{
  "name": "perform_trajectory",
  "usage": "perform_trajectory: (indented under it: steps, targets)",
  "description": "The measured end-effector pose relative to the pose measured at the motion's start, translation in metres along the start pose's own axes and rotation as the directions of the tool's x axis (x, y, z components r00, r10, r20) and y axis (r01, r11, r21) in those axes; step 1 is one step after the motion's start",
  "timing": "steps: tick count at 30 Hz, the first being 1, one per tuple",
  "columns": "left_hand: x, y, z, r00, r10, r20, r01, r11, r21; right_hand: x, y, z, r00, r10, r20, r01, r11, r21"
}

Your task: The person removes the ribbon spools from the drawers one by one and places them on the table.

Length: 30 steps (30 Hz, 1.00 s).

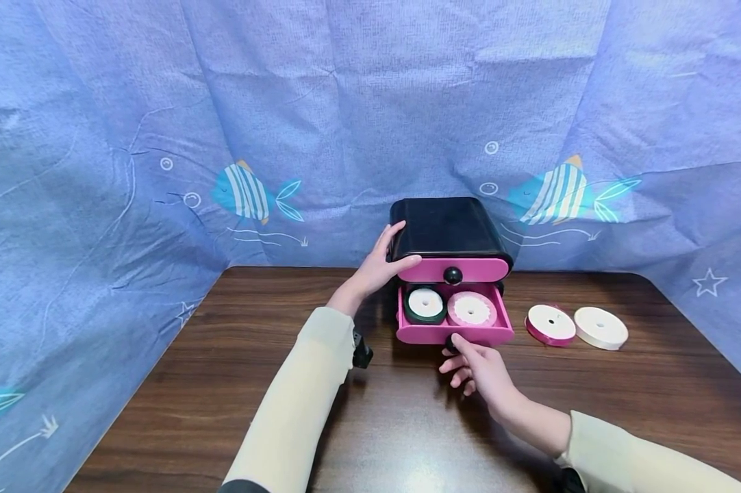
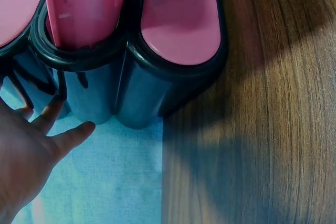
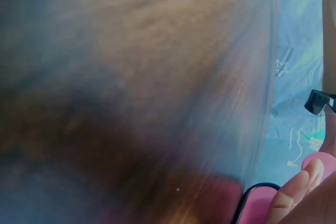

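A black drawer case with pink drawers stands at the back of the table. Its middle drawer is pulled out. Inside lie a dark green ribbon spool and a light pink ribbon spool, side by side. My left hand rests against the case's left side, thumb and fingers spread. The left wrist view shows the bottom drawer closed. With thumb and forefinger my right hand pinches the black drawer knob, mostly covering it; its other fingers are loosely bent.
Right of the case, a magenta ribbon spool and a white ribbon spool lie flat on the brown wooden table. A blue fish-print cloth hangs behind the table. The closed top drawer has a black knob.
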State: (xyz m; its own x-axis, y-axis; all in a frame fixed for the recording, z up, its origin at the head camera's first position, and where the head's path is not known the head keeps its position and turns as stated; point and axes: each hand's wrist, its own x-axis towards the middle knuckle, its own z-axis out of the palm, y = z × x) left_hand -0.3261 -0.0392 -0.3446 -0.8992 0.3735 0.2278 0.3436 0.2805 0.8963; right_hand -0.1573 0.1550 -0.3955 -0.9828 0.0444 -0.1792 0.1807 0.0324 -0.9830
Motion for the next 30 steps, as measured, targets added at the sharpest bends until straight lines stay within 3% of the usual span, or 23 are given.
perform_trajectory:
  steps: [5, 14, 22, 30]
  targets:
    - [0.000, 0.001, 0.001, 1.000, -0.001, 0.007, 0.001, 1.000, 0.001, -0.007, 0.001, -0.003, 1.000, 0.014, 0.003, -0.014, 1.000, -0.010]
    - [0.000, 0.001, 0.000, 1.000, -0.001, -0.003, 0.001, 1.000, 0.001, -0.021, 0.009, -0.005, 0.990, 0.044, 0.130, -0.040, 0.999, -0.036]
    - [0.000, 0.000, 0.000, 1.000, -0.003, 0.000, 0.003, 1.000, 0.008, -0.023, 0.011, -0.008, 0.985, 0.057, 0.162, -0.049, 0.997, -0.053]
    - [0.000, 0.000, 0.000, 1.000, -0.002, -0.003, 0.002, 1.000, 0.004, -0.031, 0.011, -0.015, 0.936, 0.081, 0.342, -0.057, 0.995, -0.078]
